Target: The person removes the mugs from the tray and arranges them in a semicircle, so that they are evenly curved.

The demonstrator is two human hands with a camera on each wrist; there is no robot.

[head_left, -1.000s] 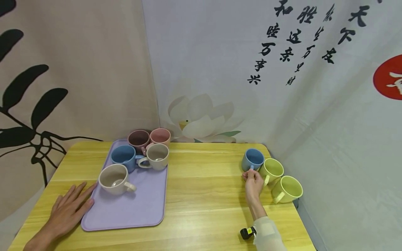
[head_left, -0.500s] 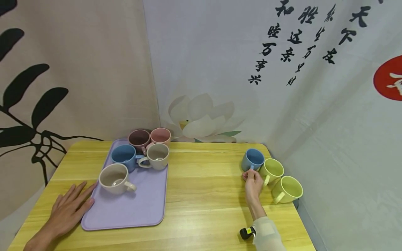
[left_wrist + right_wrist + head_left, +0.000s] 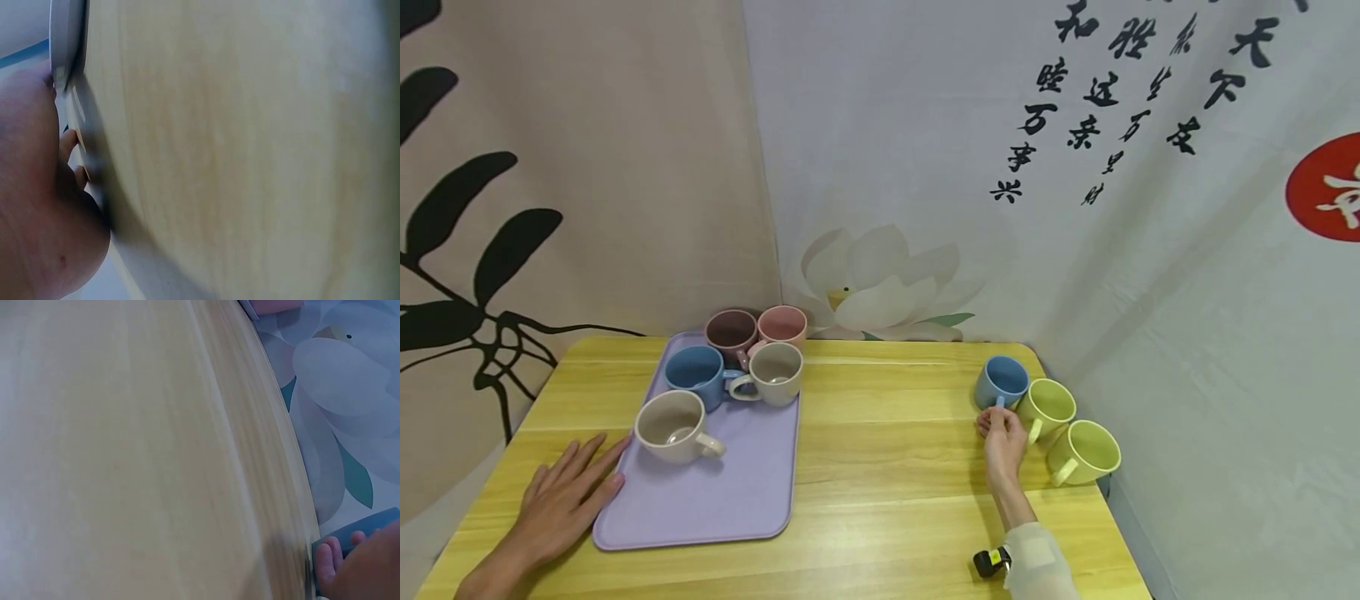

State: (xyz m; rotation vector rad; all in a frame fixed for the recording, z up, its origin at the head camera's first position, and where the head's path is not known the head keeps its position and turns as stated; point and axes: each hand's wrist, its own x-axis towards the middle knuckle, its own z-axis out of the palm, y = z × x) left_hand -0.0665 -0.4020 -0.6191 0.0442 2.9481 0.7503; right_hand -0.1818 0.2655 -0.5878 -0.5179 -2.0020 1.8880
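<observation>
On the right of the table stands a blue mug (image 3: pixel 1002 379), its handle turned toward the person. My right hand (image 3: pixel 1006 446) pinches that handle; in the right wrist view part of the blue mug (image 3: pixel 369 526) shows beyond the curled fingers. Two yellow-green mugs (image 3: pixel 1051 400) stand close beside it. At the left, my left hand (image 3: pixel 567 498) lies with fingers spread on the table, its thumb side touching the edge of the purple tray (image 3: pixel 700 517). The left wrist view has the palm (image 3: pixel 44 206) and the tray's raised rim (image 3: pixel 67 44) at its left side.
Toward the tray's back stand a maroon mug (image 3: pixel 730 332), a pink mug (image 3: pixel 784 323), another blue mug and a cream mug (image 3: pixel 777 375); a second cream mug (image 3: pixel 672 427) is nearer the front. Bare wooden table (image 3: pixel 887 467) lies between tray and right-hand mugs. A printed curtain (image 3: pixel 880 167) hangs behind.
</observation>
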